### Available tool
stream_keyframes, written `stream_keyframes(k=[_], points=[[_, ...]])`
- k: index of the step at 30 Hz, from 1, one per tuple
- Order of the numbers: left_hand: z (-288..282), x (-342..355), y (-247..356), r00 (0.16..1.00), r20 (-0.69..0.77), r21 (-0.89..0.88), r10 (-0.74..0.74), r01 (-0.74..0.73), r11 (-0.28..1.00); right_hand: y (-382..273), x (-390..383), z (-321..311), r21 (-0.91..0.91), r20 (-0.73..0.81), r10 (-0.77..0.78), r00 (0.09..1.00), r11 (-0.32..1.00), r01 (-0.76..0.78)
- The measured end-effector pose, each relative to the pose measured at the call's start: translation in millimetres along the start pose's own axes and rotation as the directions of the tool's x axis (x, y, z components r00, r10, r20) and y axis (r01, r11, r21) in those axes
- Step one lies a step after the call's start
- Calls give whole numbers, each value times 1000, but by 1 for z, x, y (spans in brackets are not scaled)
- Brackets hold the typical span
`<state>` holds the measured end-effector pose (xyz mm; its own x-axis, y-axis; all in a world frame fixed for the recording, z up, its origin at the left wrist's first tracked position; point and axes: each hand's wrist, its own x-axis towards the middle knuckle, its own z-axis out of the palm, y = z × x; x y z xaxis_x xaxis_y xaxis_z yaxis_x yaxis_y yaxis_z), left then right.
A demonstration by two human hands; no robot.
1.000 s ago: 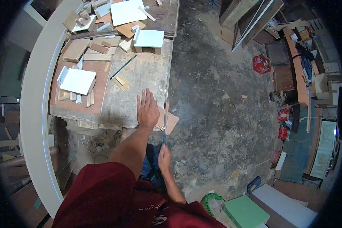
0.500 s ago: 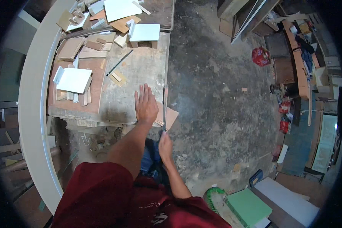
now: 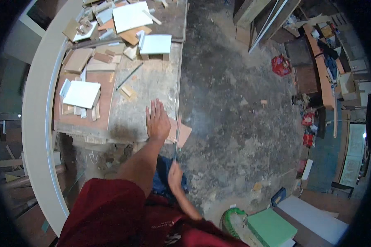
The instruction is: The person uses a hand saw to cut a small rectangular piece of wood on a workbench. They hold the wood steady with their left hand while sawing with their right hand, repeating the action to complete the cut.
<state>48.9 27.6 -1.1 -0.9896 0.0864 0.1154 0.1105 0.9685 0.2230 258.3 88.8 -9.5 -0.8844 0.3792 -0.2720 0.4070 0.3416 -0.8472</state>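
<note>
My left hand (image 3: 157,123) lies flat near the workbench's right edge, its fingers stretched out, pressing on a small thin wooden board (image 3: 185,134). A corner of that board juts past the bench edge over the floor. My right hand (image 3: 175,175) is closed around the handle of what looks like a hand saw (image 3: 177,138), below and right of my left hand. Its narrow blade is seen edge-on and crosses the jutting board, pointing away from me. The fingers hide most of the handle.
On the bench (image 3: 144,88) lie a dark thin rod (image 3: 129,76), a small wood block (image 3: 127,92) and white-topped wooden pieces (image 3: 81,94). Scrap wood is heaped at the far left. A long pale curved panel (image 3: 37,123) borders the left. A green box (image 3: 272,227) sits at lower right.
My right hand has drawn back toward me with the saw, whose blade slid back along the board. My left hand stays on the board; the whole view has shifted slightly.
</note>
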Motion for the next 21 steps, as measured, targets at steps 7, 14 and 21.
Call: stream_keyframes(k=[7, 14, 21], points=[[-4, -2, 2, 1000, 1, -49, -7, 7, 999, 11, -12, -2, -32, 36, 21, 999, 999, -20], [-8, -1, 4, 999, -30, -70, -11, 9, 998, 20, -8, 12, -14, -36, -4, 999, 1000, 3], [-8, 4, 4, 999, -49, -76, -13, 9, 997, -4, 16, 15, 19, -44, 31, 999, 999, -30]])
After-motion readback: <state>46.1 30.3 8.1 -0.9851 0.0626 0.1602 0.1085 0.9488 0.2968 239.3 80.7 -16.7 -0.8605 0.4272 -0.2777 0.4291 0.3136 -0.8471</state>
